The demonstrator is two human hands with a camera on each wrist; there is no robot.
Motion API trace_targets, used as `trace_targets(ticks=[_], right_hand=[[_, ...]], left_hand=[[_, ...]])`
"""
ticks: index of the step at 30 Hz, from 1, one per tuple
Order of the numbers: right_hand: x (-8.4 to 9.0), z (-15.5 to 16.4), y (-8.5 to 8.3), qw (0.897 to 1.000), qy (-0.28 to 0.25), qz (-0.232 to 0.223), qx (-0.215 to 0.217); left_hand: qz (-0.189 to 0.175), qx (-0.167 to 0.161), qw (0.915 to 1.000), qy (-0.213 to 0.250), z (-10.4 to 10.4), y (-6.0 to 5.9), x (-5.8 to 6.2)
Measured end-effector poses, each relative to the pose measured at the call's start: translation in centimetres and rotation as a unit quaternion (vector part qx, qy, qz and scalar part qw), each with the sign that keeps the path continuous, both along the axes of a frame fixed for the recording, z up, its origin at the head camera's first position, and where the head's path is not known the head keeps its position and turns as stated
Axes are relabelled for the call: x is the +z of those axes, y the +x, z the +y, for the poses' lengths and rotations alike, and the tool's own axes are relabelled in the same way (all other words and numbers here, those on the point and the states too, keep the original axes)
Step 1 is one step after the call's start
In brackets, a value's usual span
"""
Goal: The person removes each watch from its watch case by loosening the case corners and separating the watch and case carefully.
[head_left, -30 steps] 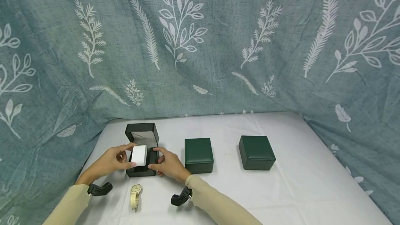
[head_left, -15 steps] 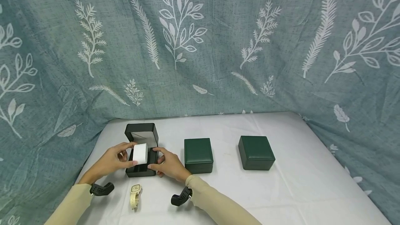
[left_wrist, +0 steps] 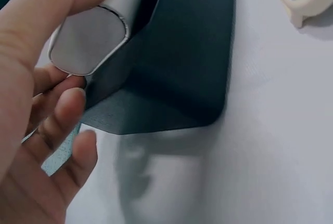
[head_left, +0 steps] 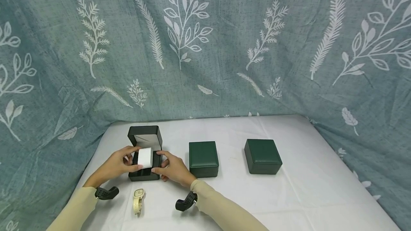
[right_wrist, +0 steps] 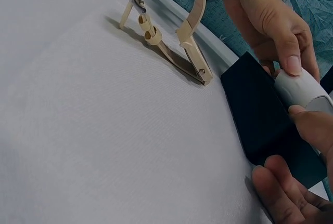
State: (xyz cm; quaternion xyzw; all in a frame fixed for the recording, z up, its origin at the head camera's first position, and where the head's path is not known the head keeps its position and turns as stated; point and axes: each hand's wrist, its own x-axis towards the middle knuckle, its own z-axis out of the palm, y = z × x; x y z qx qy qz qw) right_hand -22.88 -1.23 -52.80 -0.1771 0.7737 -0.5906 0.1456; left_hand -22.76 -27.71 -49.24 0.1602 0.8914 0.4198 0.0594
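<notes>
My left hand (head_left: 117,163) pinches a white watch pillow (head_left: 145,158) between thumb and fingers, at the mouth of an open black watch box (head_left: 144,176). In the left wrist view the flat grey end of the pillow (left_wrist: 91,39) faces the camera, with the box wall (left_wrist: 182,68) close beside it. My right hand (head_left: 176,168) grips the right side of the box, thumb at its inner edge. A cream watch (head_left: 138,199) lies on the table in front of the box; its strap (right_wrist: 190,52) forms a loop in the right wrist view.
Two closed green boxes stand to the right of the black box: one near the middle (head_left: 203,155), one farther right (head_left: 264,154). A white cloth (head_left: 244,202) covers the table. Behind hangs a patterned green-blue curtain (head_left: 218,92).
My left hand and the white watch pillow have shifted slightly right over the box. The pillow also rose a little at first. My right hand stays on the box.
</notes>
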Motion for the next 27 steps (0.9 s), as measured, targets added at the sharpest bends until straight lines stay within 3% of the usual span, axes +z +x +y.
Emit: trace_targets(ticks=[13,21,27], right_hand=[[0.15,0.21,0.22,1.0,-0.001,-0.005,0.003],[0.19,0.24,-0.02,1.0,0.0,-0.002,0.005],[0.04,0.15,-0.09,1.0,0.002,-0.006,0.003]], left_hand=[[0.0,-0.021,0.9998,-0.003,-0.3,-0.25,-0.21],[0.032,-0.044,0.9976,-0.043,0.12,-0.61,0.27],[0.056,-0.039,0.9955,-0.066,0.35,-0.75,0.13]])
